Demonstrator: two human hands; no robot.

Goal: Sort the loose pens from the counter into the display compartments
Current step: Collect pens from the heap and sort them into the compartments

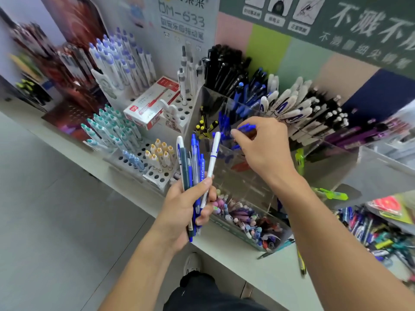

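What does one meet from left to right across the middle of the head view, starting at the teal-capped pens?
Teal-capped pens → red and white pen box → bundle of pens held in the left hand → right hand pinching a blue pen → purple pens.

Red-and-white pen box (pixel 151 103) lies tilted on the white perforated stand (pixel 179 108), among its holes. Grey poster (pixel 182 19) upright behind the stand, printed "DM-633" with other characters. Dark green banner (pixel 359 25) with large white characters runs across top right; below it, wall panels (pixel 269 46) in pink, lime green, pale green, beige and navy. Grey tiled floor (pixel 56 198) at lower left. One grey-white shoe (pixel 192 263) on the floor beside the table edge, dark trouser leg (pixel 197 292) just below it. Flat packet (pixel 388 208) in red and yellow-green at far right, blurred; its contents cannot be made out.
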